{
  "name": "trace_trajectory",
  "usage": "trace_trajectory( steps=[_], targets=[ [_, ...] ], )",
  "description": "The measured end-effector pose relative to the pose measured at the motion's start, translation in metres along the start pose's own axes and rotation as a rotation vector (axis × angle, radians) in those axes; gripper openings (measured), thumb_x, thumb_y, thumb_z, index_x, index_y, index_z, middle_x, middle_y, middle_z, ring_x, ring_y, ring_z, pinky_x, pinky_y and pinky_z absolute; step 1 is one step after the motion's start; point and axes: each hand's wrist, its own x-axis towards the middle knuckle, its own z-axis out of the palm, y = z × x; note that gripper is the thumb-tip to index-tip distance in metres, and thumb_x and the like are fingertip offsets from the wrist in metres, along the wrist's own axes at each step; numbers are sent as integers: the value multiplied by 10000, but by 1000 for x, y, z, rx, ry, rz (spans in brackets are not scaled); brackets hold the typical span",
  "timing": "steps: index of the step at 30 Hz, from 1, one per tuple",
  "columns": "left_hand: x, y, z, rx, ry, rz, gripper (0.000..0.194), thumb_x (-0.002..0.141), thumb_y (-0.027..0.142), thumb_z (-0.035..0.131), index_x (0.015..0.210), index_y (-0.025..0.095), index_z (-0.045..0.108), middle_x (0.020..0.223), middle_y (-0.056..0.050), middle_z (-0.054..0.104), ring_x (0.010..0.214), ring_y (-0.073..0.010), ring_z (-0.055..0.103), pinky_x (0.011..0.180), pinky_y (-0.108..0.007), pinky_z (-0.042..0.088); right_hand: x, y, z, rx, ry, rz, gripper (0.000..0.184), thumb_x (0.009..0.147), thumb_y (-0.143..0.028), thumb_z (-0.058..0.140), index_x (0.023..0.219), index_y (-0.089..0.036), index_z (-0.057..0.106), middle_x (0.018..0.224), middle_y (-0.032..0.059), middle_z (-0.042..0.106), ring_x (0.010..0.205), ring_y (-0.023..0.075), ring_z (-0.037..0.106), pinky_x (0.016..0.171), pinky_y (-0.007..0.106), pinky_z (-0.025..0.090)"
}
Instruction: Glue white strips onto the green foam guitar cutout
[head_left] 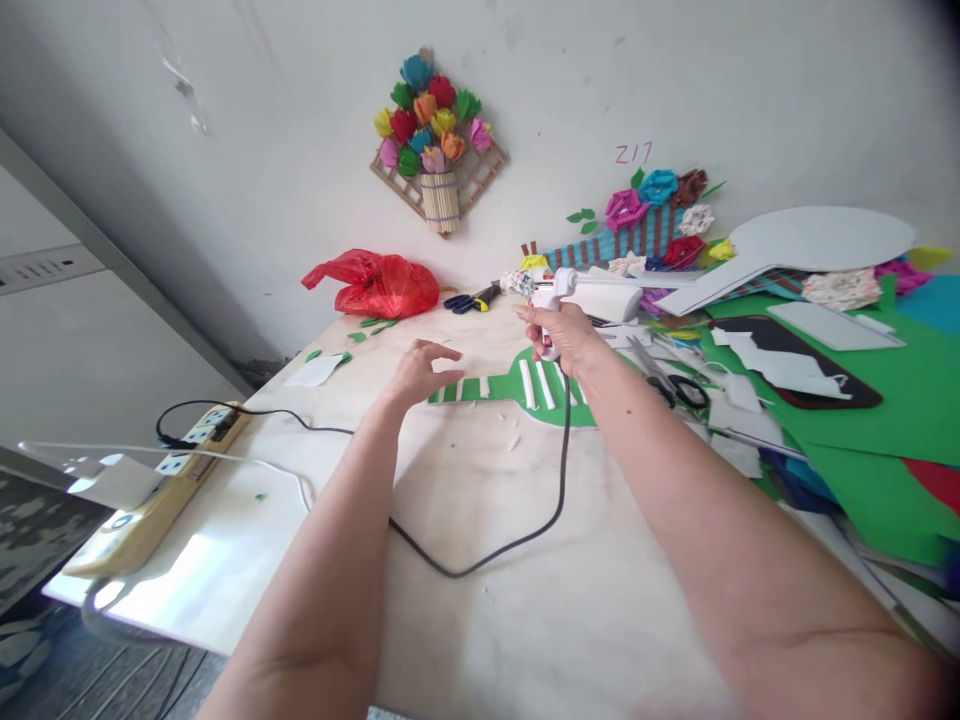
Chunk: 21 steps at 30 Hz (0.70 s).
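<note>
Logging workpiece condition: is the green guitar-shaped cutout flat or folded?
Flat: the green cutout lies spread on the table, neck and wider body both showing.

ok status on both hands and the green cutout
Right hand gripping glue gun. Left hand open by white-striped green cutout. Black cord looping in front.

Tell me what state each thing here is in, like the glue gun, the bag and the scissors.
Glue gun: held up in right hand; on or off, can't tell
Left hand: open, empty
Green cutout: flat, white strips across it
Red bag: bunched up
Power strip: plugs in it
Black cord: slack
Scissors: lying among scraps, blades unclear
</note>
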Motion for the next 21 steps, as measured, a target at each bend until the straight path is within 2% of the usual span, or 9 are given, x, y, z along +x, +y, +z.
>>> trace_trajectory(
  steps=[4,10,15,21],
  targets=[
    [1,10,9,36,-70,123,448,556,476,694,948,260,670,1002,-56,602,1124,-251,435,967,-374,332,-1,-1,0,-11,-14,20,267,640,-299,693,669,-157,468,402,-73,455,267,47,356,295,191,339],
    [1,15,18,61,-96,160,508,493,464,739,946,246,669,1058,-84,606,1106,-282,458,1007,-469,230,-2,0,1,-15,-20,40,269,628,-304,702,670,-155,482,414,-64,464,272,50,358,289,197,340],
    [0,11,25,7,-104,209,469,549,428,711,991,287,636,936,-13,680,1052,-255,490,1028,-508,88,-1,3,1,-23,-35,39,273,632,-304,702,675,-161,473,420,-63,472,279,50,363,282,191,336],
    [0,9,27,-25,-114,204,500,561,374,711,1036,247,615,920,-17,690,1017,-255,508,997,-470,191,-1,4,3,-38,-27,36,274,634,-304,701,683,-162,471,413,-65,470,275,50,357,277,189,330]
  ],
)
